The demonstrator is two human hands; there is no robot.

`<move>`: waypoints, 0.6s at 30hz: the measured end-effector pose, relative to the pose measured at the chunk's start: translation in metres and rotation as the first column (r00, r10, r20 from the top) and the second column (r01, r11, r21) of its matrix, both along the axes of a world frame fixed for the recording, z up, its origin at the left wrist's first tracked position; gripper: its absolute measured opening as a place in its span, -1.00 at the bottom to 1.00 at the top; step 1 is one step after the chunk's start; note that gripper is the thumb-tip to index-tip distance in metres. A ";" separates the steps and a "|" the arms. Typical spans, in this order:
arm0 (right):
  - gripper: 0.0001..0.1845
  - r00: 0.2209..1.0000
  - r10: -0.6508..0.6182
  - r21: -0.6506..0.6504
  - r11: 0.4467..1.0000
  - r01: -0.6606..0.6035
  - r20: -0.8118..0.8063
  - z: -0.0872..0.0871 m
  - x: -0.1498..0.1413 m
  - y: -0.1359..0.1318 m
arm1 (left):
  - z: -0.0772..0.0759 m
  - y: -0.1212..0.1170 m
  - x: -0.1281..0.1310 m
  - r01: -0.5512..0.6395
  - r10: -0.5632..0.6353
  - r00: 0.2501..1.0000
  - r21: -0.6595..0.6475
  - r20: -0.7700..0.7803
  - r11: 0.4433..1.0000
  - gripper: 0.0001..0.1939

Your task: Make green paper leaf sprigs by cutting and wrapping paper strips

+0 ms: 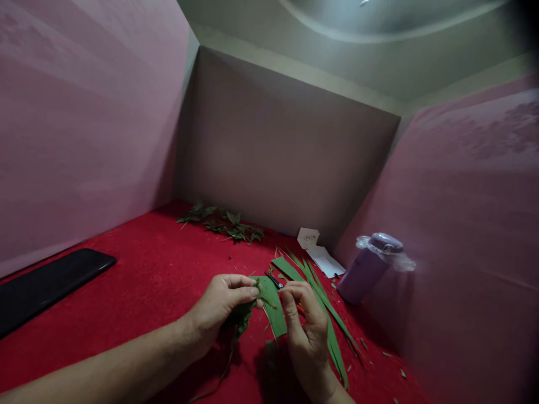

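My left hand is closed, pinching a crumpled green leaf between thumb and fingers. A pale, stem-like strip sticks out of the leaf toward my right hand. A long thin strand hangs below it. My right hand is closed, thumb against forefinger, a short way to the right; what it pinches is too small to tell. Right by its fingers are scissors, dark-bladed with an orange handle partly hidden behind the hand. Whether they are held or lying there I cannot tell. A broad green leaf piece lies behind, between both hands.
Long green leaf blades and scraps lie on the red cloth at right. Lobed leaves are heaped at the back. White papers and a purple bottle stand right; a black flat object lies left. Pink walls flank the surface.
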State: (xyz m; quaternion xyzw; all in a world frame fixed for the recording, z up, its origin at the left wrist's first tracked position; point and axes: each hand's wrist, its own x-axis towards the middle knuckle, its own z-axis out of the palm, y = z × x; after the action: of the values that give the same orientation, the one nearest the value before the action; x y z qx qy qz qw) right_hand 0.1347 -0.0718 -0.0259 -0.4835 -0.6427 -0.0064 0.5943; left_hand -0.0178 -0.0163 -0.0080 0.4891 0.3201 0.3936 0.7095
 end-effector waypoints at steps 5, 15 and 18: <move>-0.88 0.998 0.065 -0.029 0.997 -0.065 0.009 -0.004 0.002 0.002 | 0.001 -0.001 0.000 0.018 -0.018 1.000 0.008 0.003 1.000 -0.80; -0.92 0.989 0.117 -0.081 0.991 -0.110 0.091 -0.007 -0.001 0.002 | 0.002 -0.003 0.000 0.019 -0.017 1.000 0.112 -0.016 0.994 -0.77; -0.90 0.988 0.123 -0.072 0.991 -0.116 0.090 -0.007 -0.002 0.002 | 0.002 -0.004 0.000 0.011 -0.006 0.999 0.138 -0.041 0.990 -0.77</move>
State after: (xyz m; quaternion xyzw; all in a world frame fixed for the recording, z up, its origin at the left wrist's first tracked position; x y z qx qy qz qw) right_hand 0.1325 -0.0701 -0.0333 -0.4628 -0.6977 0.0278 0.5461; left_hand -0.0177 -0.0207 -0.0059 0.5465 0.3043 0.4019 0.6688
